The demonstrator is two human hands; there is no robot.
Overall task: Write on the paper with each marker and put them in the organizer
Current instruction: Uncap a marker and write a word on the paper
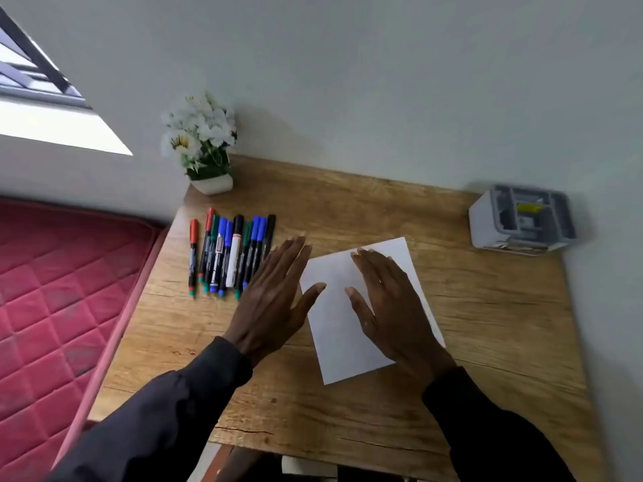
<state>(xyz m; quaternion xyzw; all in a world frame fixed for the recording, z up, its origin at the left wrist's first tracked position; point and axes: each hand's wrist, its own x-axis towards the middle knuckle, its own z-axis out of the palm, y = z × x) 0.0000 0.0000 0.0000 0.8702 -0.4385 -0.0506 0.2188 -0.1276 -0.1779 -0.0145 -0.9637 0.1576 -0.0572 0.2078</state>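
markers (229, 253) lie in a tight row on the left part of the wooden table (487, 325), side by side and roughly parallel, caps toward the far wall. you can make out red, green, blue and black caps, and one fatter white-bodied marker (233, 262) in the middle of the row; the print on the barrels is too small to read. your left hand (275, 300) is spread flat with open fingers, holding nothing, its fingertips reaching just beside the right end of the row and its thumb over the left edge of the paper (334, 328). it covers the near ends of the rightmost markers, so you cannot count them for sure. your right hand (389, 307) is also open and flat, palm down over the white paper, gripping nothing; whether it presses the sheet or floats just above it cannot be told. the paper lies near the table's middle, turned slightly, and its visible part looks blank. the organizer (522, 220), a grey and white box with several compartments, stands at the far right corner against the wall, well apart from the markers; something yellow shows inside, but it is blurred. a white pot of white flowers (200, 144) stands at the far left corner, just beyond the markers. left of the table is a red quilted mattress (59, 290). dark sleeves cover both forearms.
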